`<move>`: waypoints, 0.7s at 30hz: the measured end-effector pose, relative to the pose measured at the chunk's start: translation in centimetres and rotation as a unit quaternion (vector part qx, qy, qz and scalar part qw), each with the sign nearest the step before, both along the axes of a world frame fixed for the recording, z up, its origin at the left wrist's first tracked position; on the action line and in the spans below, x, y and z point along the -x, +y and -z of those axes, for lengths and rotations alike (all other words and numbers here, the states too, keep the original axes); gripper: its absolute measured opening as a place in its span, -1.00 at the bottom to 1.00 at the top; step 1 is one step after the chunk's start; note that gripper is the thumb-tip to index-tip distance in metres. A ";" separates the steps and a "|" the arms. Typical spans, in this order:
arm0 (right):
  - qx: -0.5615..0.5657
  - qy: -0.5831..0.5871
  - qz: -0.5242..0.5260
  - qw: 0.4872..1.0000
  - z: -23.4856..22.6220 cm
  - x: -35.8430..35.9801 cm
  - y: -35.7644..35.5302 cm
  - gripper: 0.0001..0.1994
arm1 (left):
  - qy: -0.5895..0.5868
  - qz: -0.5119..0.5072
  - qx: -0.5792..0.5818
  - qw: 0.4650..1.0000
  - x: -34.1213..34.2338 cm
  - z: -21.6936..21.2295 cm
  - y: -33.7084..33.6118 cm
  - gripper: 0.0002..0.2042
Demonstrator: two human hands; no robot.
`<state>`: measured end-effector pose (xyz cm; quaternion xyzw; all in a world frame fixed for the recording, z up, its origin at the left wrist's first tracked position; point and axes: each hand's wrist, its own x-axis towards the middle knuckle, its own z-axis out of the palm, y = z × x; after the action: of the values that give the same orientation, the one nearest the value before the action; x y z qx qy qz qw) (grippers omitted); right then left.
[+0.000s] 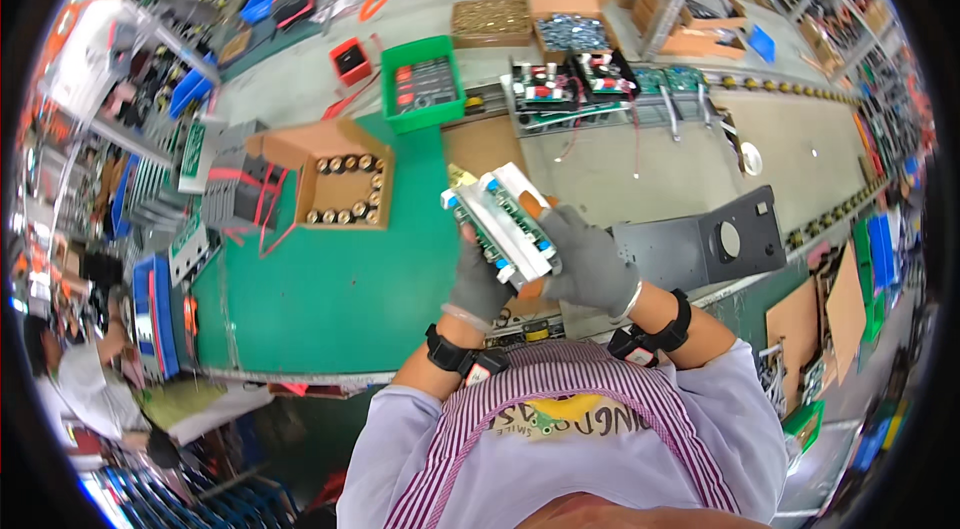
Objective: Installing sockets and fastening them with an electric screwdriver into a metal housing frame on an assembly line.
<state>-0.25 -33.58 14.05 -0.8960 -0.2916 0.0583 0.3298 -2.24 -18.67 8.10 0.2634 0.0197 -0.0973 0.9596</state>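
Both hands wear grey gloves with bare fingertips. Between them, above the front edge of the workbench, I hold a tilted circuit board assembly (503, 225) with green boards, white connectors and pale metal strips. My left hand (484, 281) is closed around its lower left side, the fingers partly hidden beneath it. My right hand (585, 261) grips its right side, thumb along the edge. Just right of my right hand lies a black metal panel (690, 247) with a round hole. Left of my hands a green mat (330, 299) covers the bench.
An open cardboard box (375, 139) of cylindrical parts stands on the mat, beside grey stacked housings (238, 191). Behind are a green bin (458, 94), a red bin (350, 61) and boxes of small metal parts (490, 22). Circuit assemblies (545, 89) sit along the conveyor (790, 87).
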 end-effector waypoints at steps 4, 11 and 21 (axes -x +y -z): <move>0.097 0.038 -0.048 0.993 -0.6 -0.1 -0.3 -0.14 | 0.040 0.022 -0.019 0.999 -0.5 1.2 -0.5 -0.24; -0.087 0.109 0.055 0.989 5.0 -4.0 -2.6 -0.27 | 0.090 0.143 -0.015 0.986 -5.0 2.5 -2.2 -0.28; 0.078 0.163 0.189 0.965 6.5 -10.9 -9.4 -0.41 | 0.274 0.277 -0.154 0.908 -13.8 9.0 -8.6 -0.48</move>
<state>10.65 -42.99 7.57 -0.9360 -0.0535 0.1629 0.3075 11.52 -27.30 -0.89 0.3655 0.2227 -0.4235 0.7984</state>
